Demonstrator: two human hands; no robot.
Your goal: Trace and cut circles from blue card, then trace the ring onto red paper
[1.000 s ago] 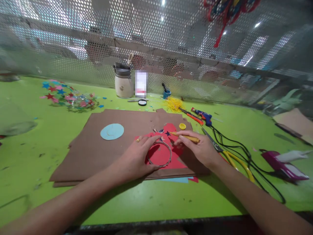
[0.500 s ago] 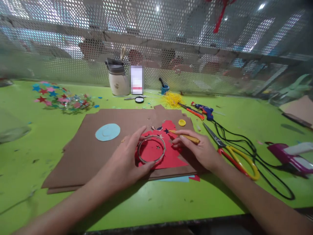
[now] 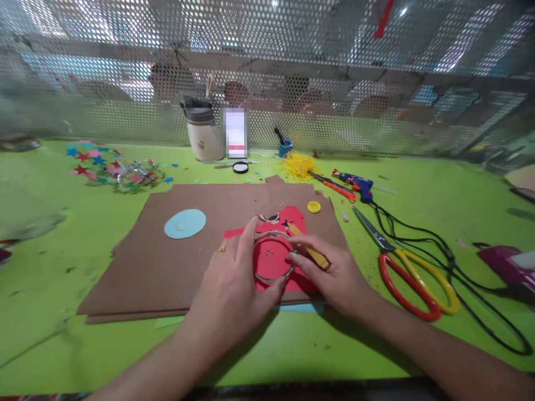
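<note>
My left hand (image 3: pixel 234 284) presses a thin metal ring (image 3: pixel 272 257) flat on a red paper sheet (image 3: pixel 278 245), thumb and fingers curved around the ring's left side. My right hand (image 3: pixel 330 275) grips a yellow pencil (image 3: pixel 311 253), its tip down at the ring's right edge. The red sheet has small star-shaped holes and lies on brown cardboard (image 3: pixel 200 250). A light blue paper disc (image 3: pixel 185 223) rests on the cardboard to the left.
Red-and-yellow scissors (image 3: pixel 401 267) lie right of the cardboard, with a glue gun (image 3: pixel 355 182) and its black cable beyond. A yellow cap (image 3: pixel 314 207), yellow shreds (image 3: pixel 298 164), a white jar (image 3: pixel 203 133), and paper stars (image 3: pixel 112 167) sit farther back. A perforated metal screen closes the bench's rear.
My right hand has moved in with the pencil, from the red sheet's upper edge down to the ring's right rim. My left hand shifted with the ring over the red sheet.
</note>
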